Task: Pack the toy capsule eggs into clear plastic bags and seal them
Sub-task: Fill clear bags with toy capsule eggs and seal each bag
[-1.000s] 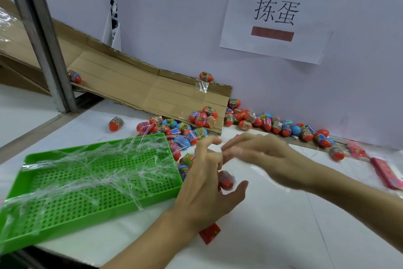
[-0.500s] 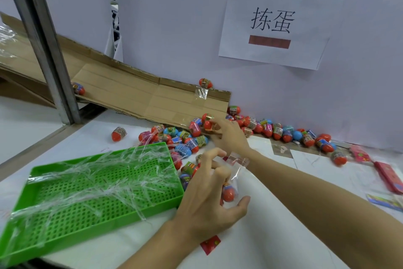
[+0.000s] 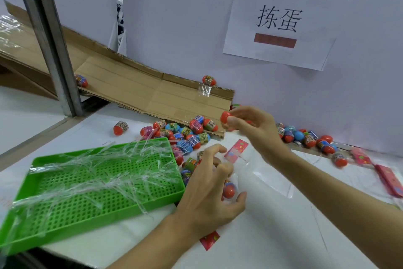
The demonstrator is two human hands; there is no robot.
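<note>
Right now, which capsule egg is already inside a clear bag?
The red-and-blue capsule egg under the left hand, inside the clear plastic bag that hand holds; the others lie loose.

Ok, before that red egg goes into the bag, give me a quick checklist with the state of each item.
1. Egg held: right hand pinches a red capsule egg, raised off the table. Ok.
2. Bag held: left hand grips the clear bag. Ok.
3. Bag mouth open: film too transparent. Cannot tell.
4. Bag contents: one egg already inside. Ok.
5. Egg over the bag mouth: it sits higher and farther back. Not ok.
6. Spare bags: clear film lies on the green tray. Ok.
</note>
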